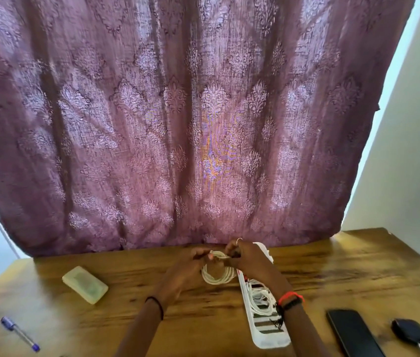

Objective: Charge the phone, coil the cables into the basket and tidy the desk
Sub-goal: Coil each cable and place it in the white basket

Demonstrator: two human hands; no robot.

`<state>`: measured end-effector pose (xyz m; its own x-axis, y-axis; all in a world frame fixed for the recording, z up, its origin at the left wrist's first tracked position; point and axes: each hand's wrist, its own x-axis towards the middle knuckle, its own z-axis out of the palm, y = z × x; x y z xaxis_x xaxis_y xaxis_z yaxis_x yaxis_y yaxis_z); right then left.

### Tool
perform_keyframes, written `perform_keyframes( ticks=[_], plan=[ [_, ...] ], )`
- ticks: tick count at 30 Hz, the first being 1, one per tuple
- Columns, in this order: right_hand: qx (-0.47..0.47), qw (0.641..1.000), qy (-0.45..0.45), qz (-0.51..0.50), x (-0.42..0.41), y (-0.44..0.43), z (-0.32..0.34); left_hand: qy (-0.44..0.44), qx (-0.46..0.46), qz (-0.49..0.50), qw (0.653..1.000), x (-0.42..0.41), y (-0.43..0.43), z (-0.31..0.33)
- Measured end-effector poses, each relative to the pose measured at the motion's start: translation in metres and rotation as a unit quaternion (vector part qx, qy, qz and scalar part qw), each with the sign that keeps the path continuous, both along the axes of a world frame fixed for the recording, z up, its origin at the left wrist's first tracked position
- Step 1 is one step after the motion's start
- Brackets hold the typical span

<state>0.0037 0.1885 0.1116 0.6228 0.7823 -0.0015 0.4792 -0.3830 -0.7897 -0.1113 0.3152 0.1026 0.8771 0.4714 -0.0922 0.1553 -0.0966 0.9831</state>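
Observation:
Above the wooden desk both hands hold a coiled white cable. My left hand pinches the top of the coil from the left. My right hand grips the same top part from the right. The loops hang below the fingers, just over the desk. A long white slotted basket lies under my right forearm, with another white coiled cable inside it. A black phone lies face up at the front right. Beside it sits a dark charger plug with a short white lead.
A pale green case lies on the left of the desk. A blue pen rests near the front left edge. A purple patterned curtain hangs behind the desk, with a white wall at the right.

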Motion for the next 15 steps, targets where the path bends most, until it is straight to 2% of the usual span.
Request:
perform_keyframes(
  ticks=[3, 5, 11, 15],
  plan=[
    [0.031, 0.997, 0.069, 0.025, 0.005, -0.006, 0.002, -0.008, -0.019, 0.026, 0.999, 0.001, 0.005, -0.007],
    [0.052, 0.994, 0.094, 0.027, 0.009, -0.009, 0.001, -0.029, -0.067, 0.047, 0.996, -0.001, 0.003, -0.009],
    [0.122, 0.990, 0.065, -0.028, 0.009, -0.011, 0.001, -0.092, -0.240, 0.121, 0.959, -0.001, -0.010, -0.018],
    [0.132, 0.973, 0.009, -0.190, 0.009, -0.006, -0.020, -0.124, -0.323, 0.156, 0.925, 0.003, -0.016, -0.024]
  ],
)
